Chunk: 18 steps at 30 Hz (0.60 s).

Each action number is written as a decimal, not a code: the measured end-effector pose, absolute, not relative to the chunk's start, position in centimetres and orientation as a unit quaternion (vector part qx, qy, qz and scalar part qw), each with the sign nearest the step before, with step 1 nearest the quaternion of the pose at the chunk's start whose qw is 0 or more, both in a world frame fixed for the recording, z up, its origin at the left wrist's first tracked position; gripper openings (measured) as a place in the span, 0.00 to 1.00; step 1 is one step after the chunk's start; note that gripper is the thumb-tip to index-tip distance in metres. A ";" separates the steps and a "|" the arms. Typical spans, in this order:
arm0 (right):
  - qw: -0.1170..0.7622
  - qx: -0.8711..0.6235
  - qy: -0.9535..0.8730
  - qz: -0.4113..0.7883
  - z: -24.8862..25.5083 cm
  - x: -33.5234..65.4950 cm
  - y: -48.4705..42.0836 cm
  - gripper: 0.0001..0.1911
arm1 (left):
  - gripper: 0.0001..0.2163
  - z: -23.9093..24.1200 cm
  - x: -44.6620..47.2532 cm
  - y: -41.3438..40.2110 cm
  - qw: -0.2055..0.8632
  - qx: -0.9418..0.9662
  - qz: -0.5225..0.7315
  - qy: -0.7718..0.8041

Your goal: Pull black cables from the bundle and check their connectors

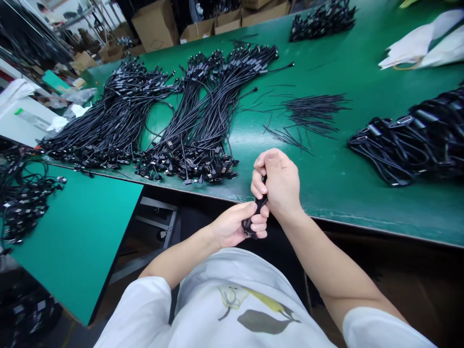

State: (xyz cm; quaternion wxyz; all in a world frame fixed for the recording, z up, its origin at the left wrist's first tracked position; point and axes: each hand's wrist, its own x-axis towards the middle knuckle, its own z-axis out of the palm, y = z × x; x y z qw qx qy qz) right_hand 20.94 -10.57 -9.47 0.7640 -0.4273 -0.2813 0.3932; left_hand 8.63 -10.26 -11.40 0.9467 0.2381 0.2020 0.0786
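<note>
My left hand [235,224] and my right hand [277,181] meet just in front of the green table's near edge [326,212]. Both are closed round a short coiled black cable [256,212]; the left grips its lower end, the right fist wraps its upper part. Most of the cable is hidden inside the fingers. Big piles of black cables [195,125] lie on the table ahead and to the left, and a scatter of thin black ties [311,113] lies beyond my right hand.
A heap of bundled black cables [413,137] lies at the right, another heap [322,21] at the far edge. White bags [420,43] sit at the far right. A lower green side table [79,232] with more cables [21,198] stands at the left. Cardboard boxes [155,24] stand behind.
</note>
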 end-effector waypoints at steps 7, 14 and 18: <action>0.734 -0.457 -0.358 0.354 -11.2 23.3 -11.3 0.19 | 0.22 -12.1 9.0 -9.8 0.885 0.355 0.142 0.265; 0.714 -0.329 -0.276 0.552 -10.3 23.1 -14.2 0.29 | 0.22 -12.6 10.1 -10.8 0.922 0.325 0.040 0.205; 0.734 -0.308 -0.261 0.545 -10.5 22.7 -14.0 0.30 | 0.19 -13.1 10.5 -11.2 0.952 0.234 0.019 0.195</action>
